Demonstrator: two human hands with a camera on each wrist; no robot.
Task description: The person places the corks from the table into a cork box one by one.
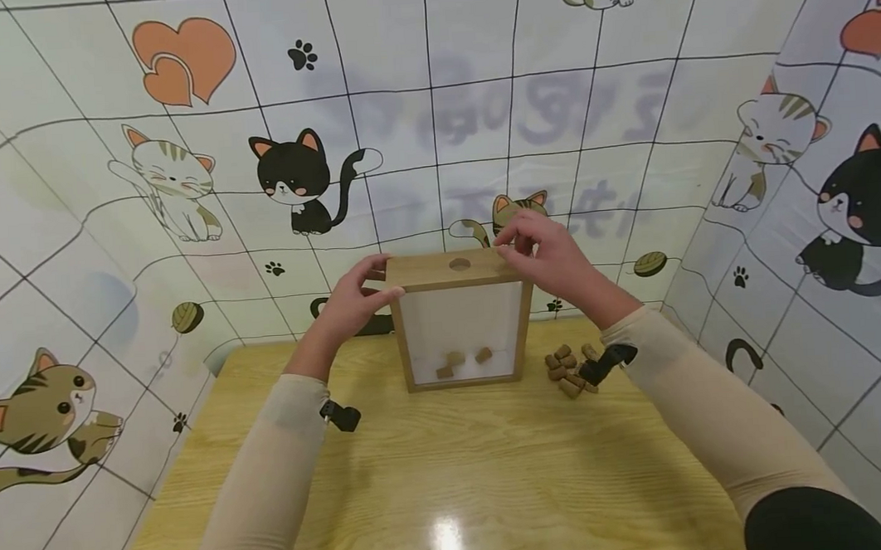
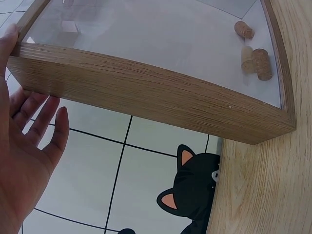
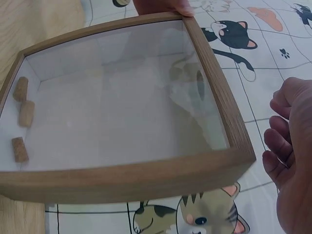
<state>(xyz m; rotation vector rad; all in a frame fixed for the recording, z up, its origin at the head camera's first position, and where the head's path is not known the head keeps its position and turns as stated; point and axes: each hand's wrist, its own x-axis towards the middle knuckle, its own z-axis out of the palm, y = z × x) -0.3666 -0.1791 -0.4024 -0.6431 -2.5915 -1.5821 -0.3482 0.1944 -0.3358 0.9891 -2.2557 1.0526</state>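
A wooden box point(image 1: 458, 270) with a clear front stands upright, a round hole point(image 1: 459, 264) in its top. Several corks point(image 1: 484, 354) lie at its bottom; the right wrist view shows three corks point(image 3: 26, 113). My left hand point(image 1: 351, 306) grips the box's upper left corner, thumb at the front edge, fingers behind; the left wrist view shows this hand point(image 2: 31, 146) on the frame point(image 2: 146, 90). Above the upper right corner is my right hand point(image 1: 547, 257). In the right wrist view, this hand point(image 3: 297, 141) has curled fingers, apart from the box, with nothing visible in them.
A pile of loose corks point(image 1: 565, 368) lies on the wooden table point(image 1: 450, 457), right of the box and beside my right wrist. Behind the table hangs a white cloth point(image 1: 403, 127) with a grid and cartoon cats; it continues along both sides.
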